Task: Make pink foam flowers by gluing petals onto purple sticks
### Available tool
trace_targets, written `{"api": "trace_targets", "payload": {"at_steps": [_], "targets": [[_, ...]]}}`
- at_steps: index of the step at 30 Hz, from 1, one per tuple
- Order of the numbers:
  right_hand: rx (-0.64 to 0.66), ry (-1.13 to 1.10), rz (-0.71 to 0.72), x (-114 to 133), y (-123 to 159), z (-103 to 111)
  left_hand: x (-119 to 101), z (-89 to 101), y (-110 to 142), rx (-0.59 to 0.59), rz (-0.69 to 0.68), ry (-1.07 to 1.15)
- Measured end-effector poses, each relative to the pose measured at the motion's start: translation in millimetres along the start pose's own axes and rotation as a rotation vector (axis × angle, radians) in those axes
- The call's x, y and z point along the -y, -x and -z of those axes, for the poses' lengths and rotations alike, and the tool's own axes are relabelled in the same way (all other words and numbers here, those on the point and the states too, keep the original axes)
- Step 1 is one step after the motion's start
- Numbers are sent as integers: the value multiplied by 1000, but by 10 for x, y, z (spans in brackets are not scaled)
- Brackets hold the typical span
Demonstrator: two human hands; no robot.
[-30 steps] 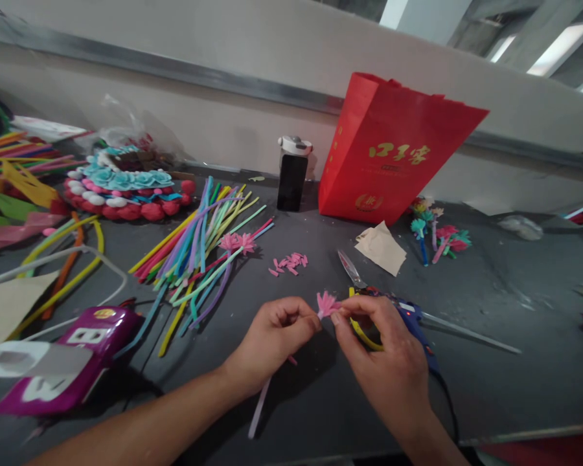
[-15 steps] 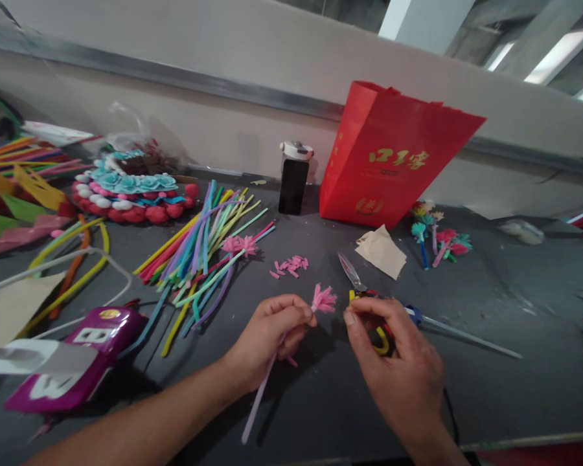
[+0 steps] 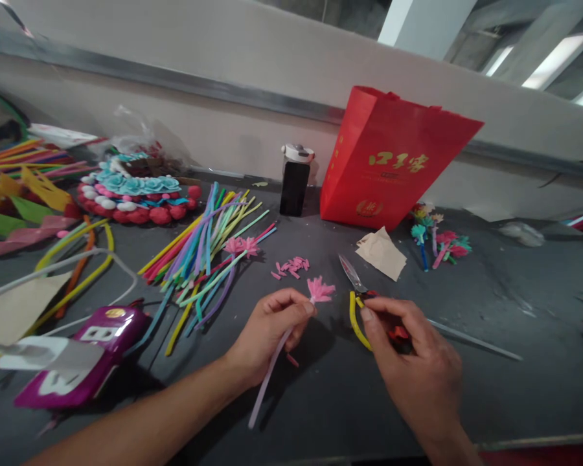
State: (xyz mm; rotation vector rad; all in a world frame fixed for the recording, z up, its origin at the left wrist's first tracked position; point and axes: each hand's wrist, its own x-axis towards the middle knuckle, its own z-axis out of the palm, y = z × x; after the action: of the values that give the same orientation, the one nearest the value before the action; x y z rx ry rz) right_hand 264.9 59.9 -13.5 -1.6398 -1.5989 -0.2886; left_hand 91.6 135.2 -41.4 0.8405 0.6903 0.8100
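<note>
My left hand (image 3: 276, 330) pinches the pale lilac stem of a pink chenille flower (image 3: 320, 289) just below its tufted head. The stem (image 3: 267, 385) slants down past my palm toward the table edge. My right hand (image 3: 412, 362) hovers over the scissors (image 3: 352, 273), thumb and forefinger together; what lies between them, if anything, is not clear. The scissors' blades point away, one yellow handle shows, and my fingers hide the rest. Small cut pink pieces (image 3: 291, 266) lie beyond my left hand. A pink tufted flower (image 3: 241, 246) rests on the pile of colored pipe cleaners (image 3: 208, 239).
A purple glue gun (image 3: 97, 349) with a pale cord lies at left. Behind stand a bottle (image 3: 294, 184) and a red bag (image 3: 388, 162). Brown paper (image 3: 383, 254), finished flowers (image 3: 444, 246) and a thin grey rod (image 3: 476, 340) lie on the right.
My right hand has shifted slightly right and down, uncovering more of the yellow scissor handle and covering the rod's blue end. The pink flower in my left hand has risen a little.
</note>
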Motion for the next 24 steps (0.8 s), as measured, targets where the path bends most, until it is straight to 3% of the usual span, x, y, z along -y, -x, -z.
{"api": "trace_targets", "payload": {"at_steps": [11,20,24], "targets": [[215,396,-152,-985,275,137,-51,12,-30,-68,-82,56],[403,317,-539,-1060,373,148,-90,49,-43,-97,-109,102],[451,212,-597,-1251,404,174,-133,59,-41,-124,-129,123]]}}
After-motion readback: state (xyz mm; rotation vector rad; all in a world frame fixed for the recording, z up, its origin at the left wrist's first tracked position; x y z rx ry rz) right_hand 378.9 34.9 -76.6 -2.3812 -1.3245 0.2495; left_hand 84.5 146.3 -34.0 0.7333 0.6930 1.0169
